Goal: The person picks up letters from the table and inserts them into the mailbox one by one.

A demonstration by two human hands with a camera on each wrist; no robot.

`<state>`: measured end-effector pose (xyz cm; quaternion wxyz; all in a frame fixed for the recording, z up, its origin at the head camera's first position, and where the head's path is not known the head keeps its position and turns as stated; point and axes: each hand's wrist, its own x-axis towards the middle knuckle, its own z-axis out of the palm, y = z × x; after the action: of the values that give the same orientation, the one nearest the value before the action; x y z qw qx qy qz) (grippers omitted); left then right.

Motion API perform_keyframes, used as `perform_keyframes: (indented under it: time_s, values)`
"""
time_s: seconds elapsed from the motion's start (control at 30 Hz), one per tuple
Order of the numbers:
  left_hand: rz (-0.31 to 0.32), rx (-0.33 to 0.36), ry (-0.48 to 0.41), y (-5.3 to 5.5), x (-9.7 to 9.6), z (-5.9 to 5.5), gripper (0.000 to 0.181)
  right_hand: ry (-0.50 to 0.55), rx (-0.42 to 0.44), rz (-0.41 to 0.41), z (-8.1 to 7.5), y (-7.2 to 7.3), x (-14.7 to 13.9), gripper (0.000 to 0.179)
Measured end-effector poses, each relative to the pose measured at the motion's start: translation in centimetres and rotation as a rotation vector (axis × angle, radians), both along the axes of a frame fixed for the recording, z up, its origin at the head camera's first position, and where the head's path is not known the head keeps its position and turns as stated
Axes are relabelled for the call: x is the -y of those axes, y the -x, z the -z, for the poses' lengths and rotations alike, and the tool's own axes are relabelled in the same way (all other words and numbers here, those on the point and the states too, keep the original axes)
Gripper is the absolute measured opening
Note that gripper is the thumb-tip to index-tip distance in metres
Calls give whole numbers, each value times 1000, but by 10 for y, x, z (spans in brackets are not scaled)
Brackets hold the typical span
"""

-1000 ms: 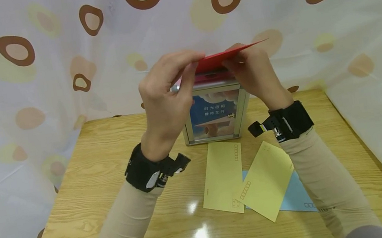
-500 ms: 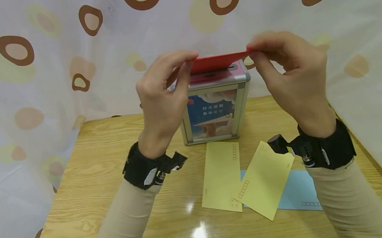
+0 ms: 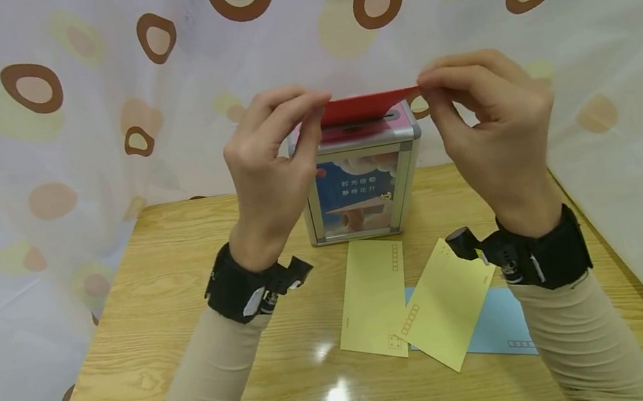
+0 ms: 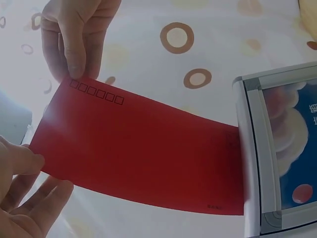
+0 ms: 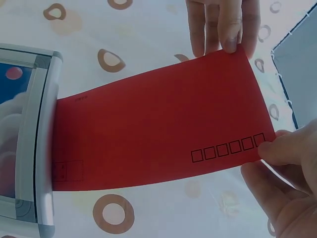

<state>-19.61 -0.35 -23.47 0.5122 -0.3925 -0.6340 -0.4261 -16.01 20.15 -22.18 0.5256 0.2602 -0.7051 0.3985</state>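
A red envelope (image 4: 143,148) with a row of printed boxes is held on edge above a metal-framed letter box (image 3: 357,188). My left hand (image 3: 274,159) pinches one upper corner between thumb and fingers. The opposite upper corner is pinched by my right hand (image 3: 493,119). In both wrist views the envelope bows slightly, and its far end meets the top of the box, where a slot (image 3: 390,115) shows beside it in the head view. The lower end of the envelope is hidden behind the box's rim in the wrist views.
Two yellow envelopes lie on the wooden table (image 3: 181,263): one yellow envelope (image 3: 373,297) just before the box, another yellow envelope (image 3: 449,306) overlapping a blue envelope (image 3: 502,322). A patterned curtain (image 3: 299,51) hangs behind and at both sides.
My right hand has moved from behind the envelope out to its right corner, and the envelope now sits level. The left hand has barely moved.
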Motion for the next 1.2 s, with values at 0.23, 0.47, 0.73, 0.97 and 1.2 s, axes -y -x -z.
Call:
perform_keyframes:
  time_s: [0.23, 0.47, 0.73, 0.97, 1.2]
  values:
    - [-37, 5, -22, 2, 1, 3, 12, -33, -31, 60, 3, 2, 3, 8]
    - [-47, 18, -2, 2, 3, 7, 12, -30, -39, 87, 5, 4, 4, 11]
    - [-58, 16, 7, 2, 5, 9, 12, -11, -50, 64, 6, 5, 5, 11]
    - [-62, 14, 2, 4, 8, 11, 12, -8, -70, 62, 8, 6, 9, 9]
    - [-54, 28, 39, 4, 11, 15, 13, 4, -72, 47, 9, 6, 11, 8]
